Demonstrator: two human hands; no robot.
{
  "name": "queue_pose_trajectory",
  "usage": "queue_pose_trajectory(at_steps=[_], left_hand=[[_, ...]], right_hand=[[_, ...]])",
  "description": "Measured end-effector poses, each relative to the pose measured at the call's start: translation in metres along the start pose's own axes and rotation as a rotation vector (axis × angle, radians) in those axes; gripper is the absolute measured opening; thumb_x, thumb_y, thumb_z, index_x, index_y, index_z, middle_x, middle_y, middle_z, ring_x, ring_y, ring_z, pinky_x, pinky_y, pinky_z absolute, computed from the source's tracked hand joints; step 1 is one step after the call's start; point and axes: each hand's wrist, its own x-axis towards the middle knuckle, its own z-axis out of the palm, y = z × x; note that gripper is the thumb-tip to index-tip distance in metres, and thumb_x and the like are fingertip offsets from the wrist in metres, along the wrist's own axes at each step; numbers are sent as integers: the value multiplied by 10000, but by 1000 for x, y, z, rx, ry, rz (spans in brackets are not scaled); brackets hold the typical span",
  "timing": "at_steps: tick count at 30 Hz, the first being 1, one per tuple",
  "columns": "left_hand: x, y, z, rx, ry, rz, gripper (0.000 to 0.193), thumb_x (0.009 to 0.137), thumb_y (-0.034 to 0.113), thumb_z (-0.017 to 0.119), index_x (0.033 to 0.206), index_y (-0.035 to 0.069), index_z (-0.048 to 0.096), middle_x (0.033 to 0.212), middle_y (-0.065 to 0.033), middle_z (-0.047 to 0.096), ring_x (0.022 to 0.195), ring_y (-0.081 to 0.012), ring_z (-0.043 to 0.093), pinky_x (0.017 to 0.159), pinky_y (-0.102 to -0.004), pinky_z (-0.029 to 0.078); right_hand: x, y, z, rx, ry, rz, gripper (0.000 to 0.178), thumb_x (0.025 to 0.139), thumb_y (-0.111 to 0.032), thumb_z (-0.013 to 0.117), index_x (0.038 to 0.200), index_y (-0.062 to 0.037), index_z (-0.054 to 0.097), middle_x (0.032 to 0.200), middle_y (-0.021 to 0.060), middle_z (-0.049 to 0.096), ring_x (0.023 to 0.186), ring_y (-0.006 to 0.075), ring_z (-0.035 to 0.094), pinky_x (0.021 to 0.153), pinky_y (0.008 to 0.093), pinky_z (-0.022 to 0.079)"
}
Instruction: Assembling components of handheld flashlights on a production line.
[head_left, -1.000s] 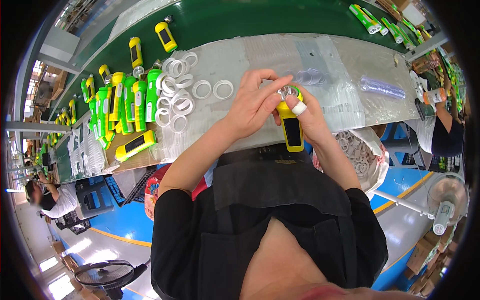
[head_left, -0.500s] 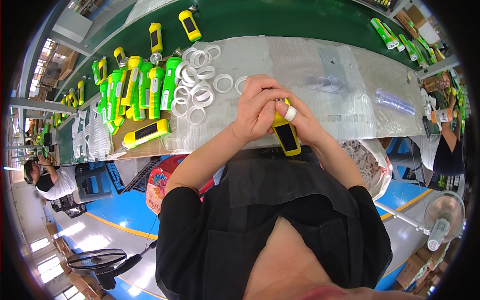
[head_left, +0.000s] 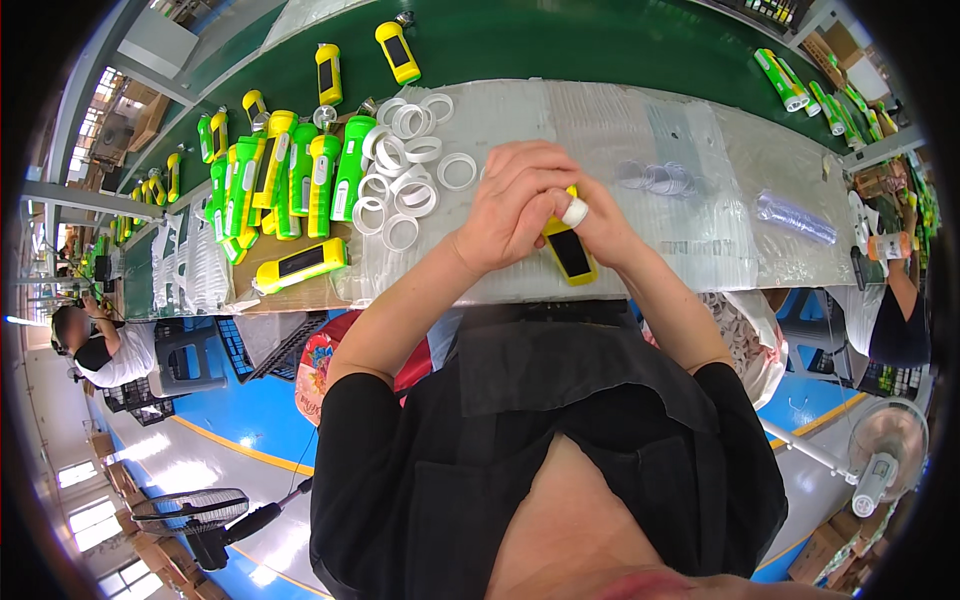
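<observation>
A yellow flashlight (head_left: 572, 256) with a black panel on its side is held between my two hands over the near edge of the table. My left hand (head_left: 508, 212) is closed about its far end, fingers folded over the top. My right hand (head_left: 603, 228) grips the same end from the other side, with a white band round its thumb. The hands overlap, so the flashlight's head is hidden. Left of them lie several white plastic rings (head_left: 441, 173), some stacked. Beyond the rings is a pile of green and yellow flashlights (head_left: 320, 190), with one yellow flashlight (head_left: 302, 264) lying apart in front.
Overlapping clear discs (head_left: 655, 178) and a long stack of clear discs (head_left: 796, 217) lie on the plastic-covered table (head_left: 700, 240) to the right. Behind runs a green belt (head_left: 580, 55). A bag of white rings (head_left: 745, 335) hangs below the edge. Other people work at both sides.
My hands and the flashlight have shifted slightly away from my body, and the flashlight's near end now sits farther over the table. The whole view has shifted a little.
</observation>
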Motion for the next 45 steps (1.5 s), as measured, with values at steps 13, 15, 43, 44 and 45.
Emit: queue_pose_trajectory(at_steps=[13,15,43,44,45], left_hand=[[7,1,-1,23,-30,22,251,917,216,488,1059,63,627,1096,-100,632,1057,-308,572,937,-423,387],[5,0,-2,27,-8,30,250,916,215,488,1058,63,627,1100,-100,632,1060,-305,571,936,-422,388],[30,-7,-2,29,-169,168,413,852,400,647,1129,95,620,1121,-66,634,1061,-284,581,907,-412,415],[27,-8,0,25,-150,171,416,859,416,637,1123,95,627,1132,-64,634,1061,-281,582,897,-409,422],[24,-7,1,22,-151,169,416,859,416,637,1123,95,627,1132,-64,634,1061,-281,582,897,-409,422]], right_hand=[[-5,0,-4,-7,-54,-9,373,985,-308,556,1213,-24,477,935,71,584,749,151,614,670,290,513],[-7,0,-2,-19,-55,13,390,982,-323,561,1220,-26,474,942,74,585,751,151,615,673,290,513],[-18,-1,-16,10,-29,-122,538,960,-414,582,1279,-10,427,1002,93,574,779,160,621,693,300,521],[-19,2,-17,-10,-32,-123,540,956,-414,589,1279,-11,429,1018,94,569,783,159,620,692,296,520],[-19,4,-17,-31,-35,-124,543,952,-413,596,1278,-11,431,1033,95,564,788,159,619,692,293,520]])
